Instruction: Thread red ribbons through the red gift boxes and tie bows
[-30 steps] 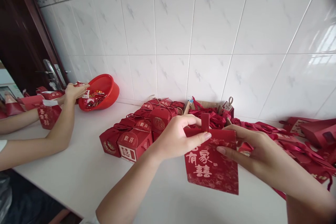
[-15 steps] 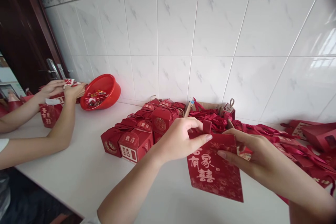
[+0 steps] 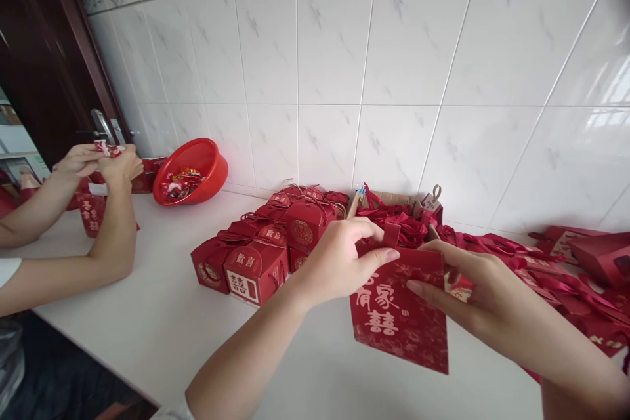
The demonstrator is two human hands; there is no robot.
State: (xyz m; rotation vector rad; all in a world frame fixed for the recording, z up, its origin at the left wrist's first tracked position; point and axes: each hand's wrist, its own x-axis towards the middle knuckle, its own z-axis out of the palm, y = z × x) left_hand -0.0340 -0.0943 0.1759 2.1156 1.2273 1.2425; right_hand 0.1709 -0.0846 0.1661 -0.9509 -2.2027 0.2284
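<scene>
A flat red paper gift box with pale Chinese characters hangs between my two hands above the white table. My left hand pinches its top left edge, thumb and forefinger closed by a small upright flap. On the right side, my right hand grips the box with the thumb on the front; its other fingers are partly hidden behind. Just left of my left hand stand stacked red gift boxes tied with cords. Behind my hands a cardboard carton holds a heap of red ribbons.
A tilted red plastic basin with wrapped sweets leans near the wall. Left of it, another person's hands hold a small red-and-white packet over a red bag. More red boxes and ribbons cover the right side of the white table.
The lower part of my red box has swung slightly left and up; my grip stays the same. The other person's hands have moved left with the small packet.
</scene>
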